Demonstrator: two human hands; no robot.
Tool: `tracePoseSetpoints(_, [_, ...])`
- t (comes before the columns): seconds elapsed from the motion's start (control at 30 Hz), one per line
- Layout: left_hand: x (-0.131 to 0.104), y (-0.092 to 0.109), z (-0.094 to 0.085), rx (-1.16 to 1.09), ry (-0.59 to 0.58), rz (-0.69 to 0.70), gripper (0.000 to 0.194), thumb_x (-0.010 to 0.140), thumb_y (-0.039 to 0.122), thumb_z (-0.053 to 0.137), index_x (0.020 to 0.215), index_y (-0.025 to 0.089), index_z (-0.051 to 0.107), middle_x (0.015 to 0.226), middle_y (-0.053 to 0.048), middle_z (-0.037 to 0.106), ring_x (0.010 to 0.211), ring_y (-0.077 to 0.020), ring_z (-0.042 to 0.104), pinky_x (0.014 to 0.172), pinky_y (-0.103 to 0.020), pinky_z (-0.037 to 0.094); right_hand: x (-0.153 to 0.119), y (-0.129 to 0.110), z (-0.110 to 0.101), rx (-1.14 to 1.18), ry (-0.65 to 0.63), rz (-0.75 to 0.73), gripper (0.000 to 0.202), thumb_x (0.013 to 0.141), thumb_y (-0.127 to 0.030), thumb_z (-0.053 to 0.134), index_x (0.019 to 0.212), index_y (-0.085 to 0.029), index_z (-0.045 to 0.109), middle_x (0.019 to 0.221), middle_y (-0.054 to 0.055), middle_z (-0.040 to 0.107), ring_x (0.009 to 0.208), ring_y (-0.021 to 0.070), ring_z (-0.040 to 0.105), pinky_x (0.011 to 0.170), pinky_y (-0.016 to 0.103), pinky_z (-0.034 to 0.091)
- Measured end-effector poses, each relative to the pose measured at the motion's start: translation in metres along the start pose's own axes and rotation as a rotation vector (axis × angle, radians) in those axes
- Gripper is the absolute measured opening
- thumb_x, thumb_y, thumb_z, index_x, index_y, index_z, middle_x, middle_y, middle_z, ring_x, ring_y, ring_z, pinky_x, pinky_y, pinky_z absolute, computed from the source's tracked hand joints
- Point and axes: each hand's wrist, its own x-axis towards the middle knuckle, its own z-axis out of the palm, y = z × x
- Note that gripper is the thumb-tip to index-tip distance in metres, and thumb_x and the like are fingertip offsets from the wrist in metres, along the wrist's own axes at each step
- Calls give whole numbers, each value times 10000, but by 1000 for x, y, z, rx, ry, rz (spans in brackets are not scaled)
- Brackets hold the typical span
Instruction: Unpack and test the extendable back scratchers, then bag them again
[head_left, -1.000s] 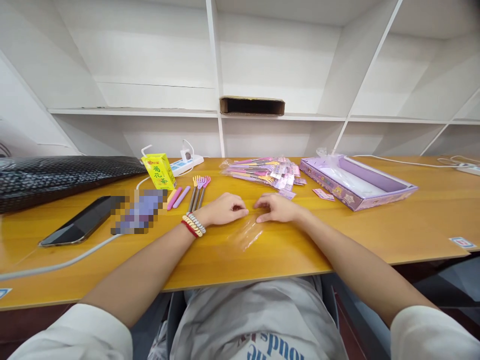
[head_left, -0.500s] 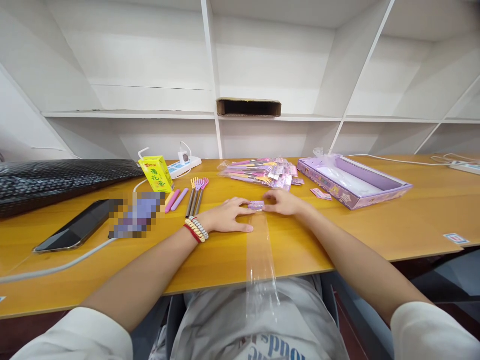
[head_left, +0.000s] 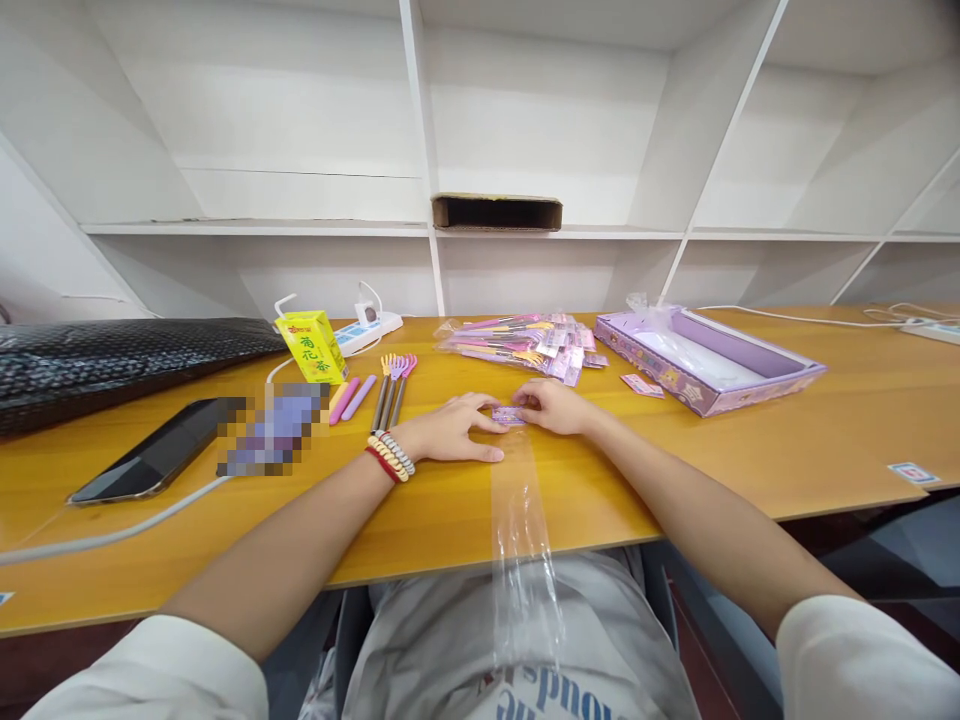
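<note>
A clear plastic bag (head_left: 521, 510) runs from the table over its front edge onto my lap. At its far end lies a small pink-purple printed card (head_left: 508, 415); whether the two are joined I cannot tell. My left hand (head_left: 457, 428) rests on the table, fingers stretched and thumb apart, index fingertip at the card's left edge. The fingers of my right hand (head_left: 555, 407) are curled in a pinch on the card's right end. Left of my left hand lie several telescopic sticks with claw-shaped heads (head_left: 391, 390), beside coloured tubes (head_left: 352, 398).
Packed claw sticks (head_left: 517, 340) are piled beyond my hands. A purple open box (head_left: 750, 375) and a loose card (head_left: 642, 386) lie to the right. On the left are a yellow drink carton (head_left: 311, 347), a phone (head_left: 157, 450), a white cable (head_left: 112, 542) and a power strip (head_left: 371, 330).
My right fingers have curled in closer on the card's right end. The card has shifted slightly left and toward me, and the bag reaches a little lower on my lap.
</note>
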Motion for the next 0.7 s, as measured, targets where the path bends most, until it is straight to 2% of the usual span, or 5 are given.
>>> tracePoseSetpoints(0.2, [0, -1, 2, -11, -4, 11, 543, 724, 617, 542, 1171, 313, 593, 1389, -70, 355, 1270, -293, 329, 1054, -436, 243, 2, -1, 4, -83, 25, -46, 151, 804, -190, 537, 872, -160, 669, 847, 61, 653, 763, 142, 565, 722, 252, 399])
tracePoseSetpoints(0.27, [0, -1, 4, -55, 25, 18, 610, 730, 597, 551, 1263, 305, 508, 1405, -75, 338, 1282, -286, 318, 1061, -426, 245, 3, -2, 4, -76, 60, -5, 142, 805, -186, 533, 840, -156, 667, 808, 57, 653, 722, 137, 559, 692, 251, 395])
tracePoseSetpoints(0.43, [5, 0, 9, -207, 384, -133, 769, 796, 523, 512, 1421, 203, 200, 1386, -134, 365, 1265, -255, 350, 1045, -425, 278, 6, -2, 1, 262, 269, 124, 166, 811, -287, 526, 788, -152, 620, 719, 29, 634, 638, 122, 545, 611, 249, 407])
tracePoseSetpoints(0.57, [7, 0, 9, -355, 416, -132, 715, 806, 402, 540, 1401, 182, 210, 1030, -76, 607, 973, -196, 563, 891, -375, 418, 9, -1, 1, 711, 256, 259, 272, 748, -425, 584, 843, -171, 555, 554, -28, 545, 481, 109, 501, 458, 231, 385])
tracePoseSetpoints(0.7, [7, 4, 7, -384, 425, -77, 672, 802, 295, 544, 1375, 185, 210, 802, 4, 591, 777, -142, 570, 791, -318, 444, 8, -4, 4, 806, 221, 262, 296, 745, -379, 589, 957, -207, 474, 498, -80, 485, 412, 101, 476, 420, 217, 365])
